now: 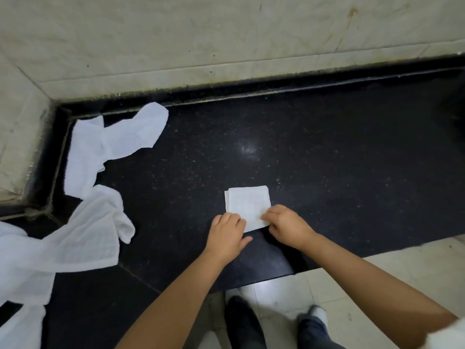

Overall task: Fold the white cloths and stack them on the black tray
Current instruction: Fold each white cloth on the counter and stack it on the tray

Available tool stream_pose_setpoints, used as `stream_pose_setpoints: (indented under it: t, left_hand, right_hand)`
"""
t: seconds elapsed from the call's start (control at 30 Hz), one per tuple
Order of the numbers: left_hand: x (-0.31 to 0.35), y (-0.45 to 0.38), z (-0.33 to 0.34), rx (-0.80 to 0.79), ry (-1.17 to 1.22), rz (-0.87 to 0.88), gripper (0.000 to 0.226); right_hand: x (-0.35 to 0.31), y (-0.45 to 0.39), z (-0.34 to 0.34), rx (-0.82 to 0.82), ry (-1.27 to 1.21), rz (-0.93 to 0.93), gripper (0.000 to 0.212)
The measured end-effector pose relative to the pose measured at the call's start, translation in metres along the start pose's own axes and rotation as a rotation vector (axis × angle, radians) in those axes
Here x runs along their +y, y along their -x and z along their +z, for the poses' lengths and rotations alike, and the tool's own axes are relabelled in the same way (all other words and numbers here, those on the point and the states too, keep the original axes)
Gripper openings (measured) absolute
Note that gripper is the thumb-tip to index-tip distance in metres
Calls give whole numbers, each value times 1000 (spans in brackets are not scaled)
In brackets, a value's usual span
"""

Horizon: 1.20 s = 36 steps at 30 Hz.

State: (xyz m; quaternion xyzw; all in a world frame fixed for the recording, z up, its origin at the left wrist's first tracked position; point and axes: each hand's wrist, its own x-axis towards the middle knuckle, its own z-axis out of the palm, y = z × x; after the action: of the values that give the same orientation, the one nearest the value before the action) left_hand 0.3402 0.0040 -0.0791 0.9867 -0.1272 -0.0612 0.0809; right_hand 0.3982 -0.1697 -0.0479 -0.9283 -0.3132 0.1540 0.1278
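A small white cloth [247, 202], folded into a neat square, lies flat on the black stone counter [327, 159] near its front edge. My left hand [226, 233] has its fingers curled at the square's near left corner, thumb pointing right. My right hand [286, 226] grips the near right corner, fingertips on top of the fabric. Two unfolded white cloths lie to the left: one [110, 142] in the back corner, another [75, 238] crumpled nearer me and running off the left edge. No separate black tray shows in this view.
A pale tiled wall [226, 34] runs along the back and left of the counter. Below the counter's front edge are light floor tiles [402, 268] and my shoes [241, 321]. Bare black stone stretches to the right of the folded square.
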Motion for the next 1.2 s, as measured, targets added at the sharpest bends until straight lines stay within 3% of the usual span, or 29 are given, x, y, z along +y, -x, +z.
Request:
stream_pose_setpoints:
  t: [0.13, 0.23, 0.37, 0.6, 0.83, 1.03, 1.2]
  left_hand:
    - [21, -15, -1, 190, -23, 112, 7]
    - [62, -42, -10, 362, 37, 263, 14]
    - [158, -92, -40, 437, 25, 452, 11]
    - [377, -177, -86, 284, -17, 674, 35]
    - [555, -260, -137, 132, 113, 752, 24]
    - [659, -358, -167, 150, 96, 868, 23]
    - [731, -462, -204, 215, 121, 879, 16]
  right_hand:
    - [19, 25, -27, 92, -41, 84, 34]
    - [58, 69, -57, 178, -38, 133, 33]
    - [131, 148, -101, 296, -159, 306, 28]
    - [264, 311, -169, 484, -277, 570, 25]
    - [367, 425, -253, 643, -297, 697, 8]
    - [478, 458, -330, 710, -402, 767, 25]
    - [581, 450, -406, 745, -368, 774, 26]
